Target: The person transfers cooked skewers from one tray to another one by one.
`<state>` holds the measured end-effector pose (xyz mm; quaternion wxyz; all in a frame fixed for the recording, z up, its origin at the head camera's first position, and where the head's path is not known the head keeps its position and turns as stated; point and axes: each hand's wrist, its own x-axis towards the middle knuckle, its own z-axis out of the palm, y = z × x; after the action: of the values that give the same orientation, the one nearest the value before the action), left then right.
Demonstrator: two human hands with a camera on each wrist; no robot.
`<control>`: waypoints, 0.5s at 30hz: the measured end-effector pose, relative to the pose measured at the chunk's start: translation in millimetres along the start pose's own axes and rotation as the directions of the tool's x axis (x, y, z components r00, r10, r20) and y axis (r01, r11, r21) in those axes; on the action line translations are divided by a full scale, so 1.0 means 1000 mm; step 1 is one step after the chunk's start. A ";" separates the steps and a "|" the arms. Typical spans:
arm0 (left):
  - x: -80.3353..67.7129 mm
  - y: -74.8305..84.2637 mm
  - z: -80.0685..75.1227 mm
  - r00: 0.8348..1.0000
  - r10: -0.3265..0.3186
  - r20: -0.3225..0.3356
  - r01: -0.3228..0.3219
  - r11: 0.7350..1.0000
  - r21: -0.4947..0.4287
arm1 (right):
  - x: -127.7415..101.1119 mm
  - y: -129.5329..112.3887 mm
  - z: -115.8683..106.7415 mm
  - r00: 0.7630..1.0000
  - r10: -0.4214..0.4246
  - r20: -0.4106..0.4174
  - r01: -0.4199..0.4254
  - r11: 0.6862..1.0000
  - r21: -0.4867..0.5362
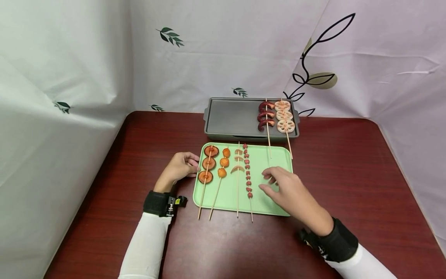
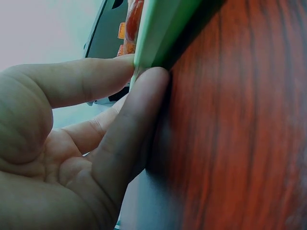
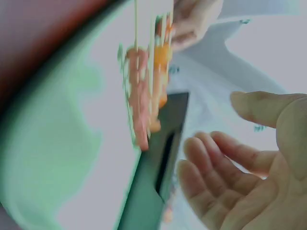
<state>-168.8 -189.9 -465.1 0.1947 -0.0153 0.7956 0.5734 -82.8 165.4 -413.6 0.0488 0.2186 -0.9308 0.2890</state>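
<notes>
A light green tray (image 1: 226, 197) lies on the table, and my left hand (image 1: 180, 168) pinches its left rim. In the left wrist view the thumb and a finger (image 2: 139, 100) meet at the tray's edge (image 2: 156, 31). Across the tray lie a skewer of mushroom slices (image 1: 209, 164), one of orange balls (image 1: 224, 162), one of thin curved pieces (image 1: 238, 169) and one of small red chunks (image 1: 247, 173). Over the tray's right part hovers my right hand (image 1: 292, 192), fingers loosely bent and apart, holding nothing. The right wrist view shows its thumb and fingers separated.
Behind the tray stands a dark grey grill pan (image 1: 231, 116). On its right side lie a skewer of dark red tentacle pieces (image 1: 266, 115) and a skewer of lotus root slices (image 1: 285, 126), their sticks reaching over the tray. Patterned white cloth (image 1: 216, 50) hangs behind the reddish-brown table (image 1: 348, 174).
</notes>
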 end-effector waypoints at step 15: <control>0.001 0.000 0.001 1.000 -0.009 -0.004 0.009 1.000 0.015 | 0.045 0.023 -0.032 0.981 -0.047 -0.187 0.055 0.998 0.037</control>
<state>-169.2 -188.9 -465.7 0.1957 -0.0186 0.8003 0.5665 -134.7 183.1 -388.8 0.1384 0.2155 -0.9099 0.3262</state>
